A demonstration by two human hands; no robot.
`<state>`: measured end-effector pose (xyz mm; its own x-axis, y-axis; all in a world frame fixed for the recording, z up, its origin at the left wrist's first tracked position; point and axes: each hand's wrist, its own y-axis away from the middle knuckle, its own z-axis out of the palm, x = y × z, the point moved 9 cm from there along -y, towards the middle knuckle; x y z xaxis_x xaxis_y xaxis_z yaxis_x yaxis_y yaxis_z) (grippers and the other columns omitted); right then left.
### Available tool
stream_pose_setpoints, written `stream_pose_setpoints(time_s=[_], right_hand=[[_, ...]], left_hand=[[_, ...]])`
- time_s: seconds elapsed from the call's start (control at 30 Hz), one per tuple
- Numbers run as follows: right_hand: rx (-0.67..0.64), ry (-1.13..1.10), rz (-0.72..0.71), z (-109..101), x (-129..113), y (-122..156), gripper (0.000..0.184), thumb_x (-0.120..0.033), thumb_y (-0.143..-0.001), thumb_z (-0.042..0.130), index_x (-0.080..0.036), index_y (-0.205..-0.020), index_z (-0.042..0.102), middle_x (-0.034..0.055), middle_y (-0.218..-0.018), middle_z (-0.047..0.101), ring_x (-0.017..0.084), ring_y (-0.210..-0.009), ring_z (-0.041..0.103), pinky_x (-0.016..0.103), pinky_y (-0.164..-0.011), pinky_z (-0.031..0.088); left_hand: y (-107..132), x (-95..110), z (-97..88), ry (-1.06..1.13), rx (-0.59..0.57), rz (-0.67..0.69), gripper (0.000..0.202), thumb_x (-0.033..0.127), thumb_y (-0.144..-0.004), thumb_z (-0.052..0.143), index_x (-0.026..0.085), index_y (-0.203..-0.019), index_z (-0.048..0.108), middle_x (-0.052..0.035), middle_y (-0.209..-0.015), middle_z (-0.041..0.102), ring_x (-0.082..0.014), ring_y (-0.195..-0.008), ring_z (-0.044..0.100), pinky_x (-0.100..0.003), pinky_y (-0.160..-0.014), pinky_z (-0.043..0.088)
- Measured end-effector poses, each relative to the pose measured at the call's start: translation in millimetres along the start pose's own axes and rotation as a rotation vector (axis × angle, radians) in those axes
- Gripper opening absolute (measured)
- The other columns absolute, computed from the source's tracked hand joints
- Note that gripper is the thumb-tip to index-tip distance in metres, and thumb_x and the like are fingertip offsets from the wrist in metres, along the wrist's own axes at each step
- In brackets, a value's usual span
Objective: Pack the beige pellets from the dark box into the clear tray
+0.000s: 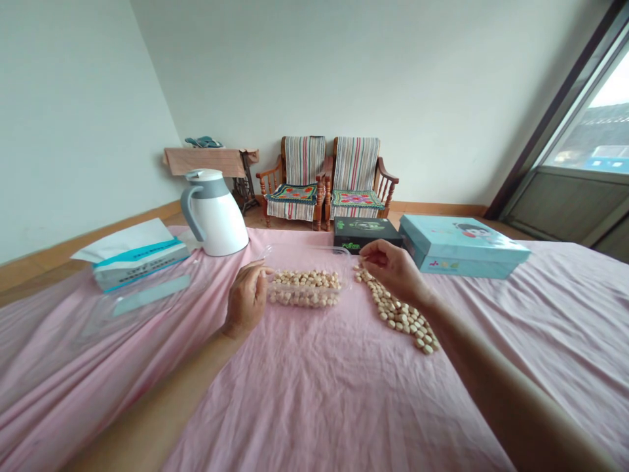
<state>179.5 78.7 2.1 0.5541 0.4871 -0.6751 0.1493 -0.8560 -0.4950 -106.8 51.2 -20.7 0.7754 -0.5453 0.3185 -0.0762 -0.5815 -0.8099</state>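
A clear plastic tray [344,259] lies on the pink cloth, holding several pale lotus seeds [304,288]. My left hand [247,296] rests at the tray's left edge, fingers curled against its rim. A loose strip of more seeds [399,314] runs across the cloth to the right of the tray. My right hand [396,267] hovers over the far end of that strip, fingertips pinched together; what sits between them is too small to make out.
A white jug [216,213] stands at the back left beside a white and teal packet [137,259]. A black box [366,233] and a light blue box [459,246] lie behind the seeds. Two wooden armchairs [327,180] stand by the far wall.
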Motion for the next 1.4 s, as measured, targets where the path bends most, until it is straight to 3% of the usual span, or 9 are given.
stream_pose_setpoints(time_s=[0.1,0.2,0.43,0.57,0.67,0.8,0.93,1.07,1.4], right_hand=[[-0.008,-0.111,-0.042,0,-17,0,0.019,-0.024,-0.081,0.049,-0.018,-0.098,0.056,0.0038,-0.085,0.068,0.014,-0.076,0.064,0.025,-0.067,0.046],[-0.020,0.234,-0.010,-3,-6,2,0.012,-0.017,-0.079,0.049,-0.018,-0.085,0.060,0.0029,-0.077,0.067,0.014,-0.070,0.062,0.024,-0.064,0.043],[-0.507,0.882,0.119,24,57,25,0.023,-0.001,-0.074,0.047,-0.013,-0.083,0.065,0.0153,-0.091,0.069,0.022,-0.086,0.063,0.027,-0.069,0.038],[-0.515,0.891,0.114,25,63,26,0.024,-0.002,-0.075,0.045,-0.014,-0.083,0.064,0.0141,-0.090,0.069,0.020,-0.084,0.062,0.026,-0.066,0.037],[-0.337,0.777,0.095,14,51,14,0.019,-0.004,-0.073,0.046,-0.015,-0.075,0.061,0.0084,-0.077,0.067,0.016,-0.070,0.059,0.024,-0.059,0.034],[-0.106,0.339,0.007,5,11,2,0.007,-0.021,-0.078,0.054,-0.017,-0.078,0.060,0.0018,-0.070,0.064,0.012,-0.062,0.057,0.022,-0.057,0.038],[-0.014,-0.090,0.016,7,-8,-1,0.025,-0.033,-0.083,0.052,-0.016,-0.100,0.061,0.0039,-0.081,0.069,0.013,-0.067,0.063,0.023,-0.060,0.044],[0.064,0.116,0.097,2,12,2,0.018,-0.022,-0.081,0.052,-0.016,-0.091,0.066,0.0037,-0.078,0.070,0.014,-0.068,0.063,0.023,-0.061,0.042],[-0.383,0.576,0.148,85,46,1,0.019,-0.014,-0.073,0.054,-0.013,-0.085,0.069,0.0123,-0.078,0.071,0.020,-0.073,0.065,0.024,-0.058,0.038]], left_hand=[[1,-1,0.7,0.006,-0.004,0.001,0.029,0.024,-0.093,0.033,0.017,-0.091,0.061,-0.0096,-0.096,0.065,-0.0220,-0.106,0.058,-0.038,-0.096,0.045],[0,-1,0.7,0.012,-0.005,0.007,0.029,0.024,-0.093,0.033,0.017,-0.090,0.061,-0.0093,-0.095,0.065,-0.0220,-0.106,0.058,-0.038,-0.096,0.046],[-1,2,-0.5,0.001,0.001,0.028,0.028,0.023,-0.094,0.033,0.016,-0.090,0.061,-0.0098,-0.094,0.065,-0.0225,-0.105,0.059,-0.037,-0.094,0.046],[0,2,0.9,-0.001,-0.005,0.031,0.029,0.022,-0.094,0.033,0.015,-0.090,0.060,-0.0104,-0.095,0.065,-0.0227,-0.105,0.058,-0.038,-0.094,0.045],[0,0,1.4,0.002,-0.009,0.023,0.028,0.022,-0.094,0.033,0.016,-0.091,0.060,-0.0098,-0.095,0.065,-0.0221,-0.106,0.058,-0.038,-0.095,0.045],[0,0,0.8,0.000,-0.006,0.025,0.028,0.022,-0.094,0.033,0.016,-0.091,0.060,-0.0098,-0.096,0.065,-0.0219,-0.106,0.058,-0.037,-0.095,0.045],[0,0,0.6,-0.006,0.003,0.029,0.029,0.022,-0.094,0.033,0.014,-0.091,0.061,-0.0110,-0.096,0.065,-0.0227,-0.106,0.058,-0.038,-0.095,0.045],[0,0,0.7,-0.008,0.009,0.034,0.029,0.022,-0.094,0.034,0.015,-0.090,0.061,-0.0107,-0.095,0.065,-0.0226,-0.105,0.059,-0.038,-0.095,0.046],[0,1,0.3,-0.019,0.009,0.032,0.029,0.022,-0.094,0.033,0.016,-0.090,0.061,-0.0094,-0.095,0.065,-0.0222,-0.105,0.058,-0.038,-0.094,0.046]])
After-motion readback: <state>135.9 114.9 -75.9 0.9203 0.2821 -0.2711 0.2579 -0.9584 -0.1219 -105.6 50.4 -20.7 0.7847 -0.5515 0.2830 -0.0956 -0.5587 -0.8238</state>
